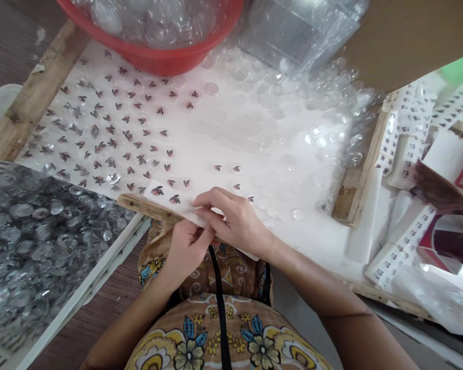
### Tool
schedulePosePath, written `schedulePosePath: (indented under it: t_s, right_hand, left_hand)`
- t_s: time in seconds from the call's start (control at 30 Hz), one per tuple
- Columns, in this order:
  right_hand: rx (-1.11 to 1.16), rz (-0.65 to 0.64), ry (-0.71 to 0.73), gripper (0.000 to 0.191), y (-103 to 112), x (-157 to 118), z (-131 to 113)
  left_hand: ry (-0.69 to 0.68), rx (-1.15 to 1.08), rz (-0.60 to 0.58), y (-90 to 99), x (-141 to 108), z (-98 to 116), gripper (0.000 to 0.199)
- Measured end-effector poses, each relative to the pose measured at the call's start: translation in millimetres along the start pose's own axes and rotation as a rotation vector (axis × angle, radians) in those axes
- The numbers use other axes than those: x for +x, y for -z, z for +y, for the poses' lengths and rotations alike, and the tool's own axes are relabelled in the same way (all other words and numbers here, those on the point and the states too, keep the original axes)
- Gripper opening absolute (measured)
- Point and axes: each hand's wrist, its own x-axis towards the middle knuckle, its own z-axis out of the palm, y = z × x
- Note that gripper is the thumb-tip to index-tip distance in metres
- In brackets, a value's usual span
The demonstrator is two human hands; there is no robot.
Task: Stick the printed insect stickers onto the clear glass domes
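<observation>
A white sticker strip printed with small dark-and-red pictures lies at the near edge of the white board. My left hand is closed on the strip's lower edge, thumb against bent fingers. Right beside it, my right hand pinches the strip from above, its thumb and forefinger together. Whether a loose sticker or a disc sits between the fingertips is hidden. Several clear round discs bearing the same picture, such as this printed disc, lie just beyond my right hand.
The white board has wooden side rails and many discs, printed at left, plain at right. A red basin of clear pieces stands at the back. Lower left is a crate full of clear pieces. Rolled sticker strips lie at right.
</observation>
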Motion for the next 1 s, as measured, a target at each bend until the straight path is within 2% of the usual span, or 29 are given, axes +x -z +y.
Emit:
schedulePosePath:
  t_s: [0.43, 0.8, 0.87, 1.0]
  right_hand:
    - [0.032, 0.015, -0.03, 0.007, -2.4, -0.3, 0.1]
    - [0.042, 0.023, -0.052, 0.005, -3.2, -1.8, 0.1]
    - [0.079, 0.026, -0.081, 0.011, -2.4, -4.2, 2.4]
    - [0.208, -0.009, -0.15, 0.034, 7.1, -12.1, 8.5]
  left_hand:
    - [0.041, -0.029, -0.007, 0.1, -0.7, -2.8, 0.03]
    - [0.053, -0.045, 0.006, -1.5, 0.1, 3.1, 0.038]
    - [0.05, -0.035, 0.003, -0.8, -0.8, 2.9, 0.041]
    - [0.084, -0.056, 0.005, 0.7, -3.9, 0.4, 0.041]
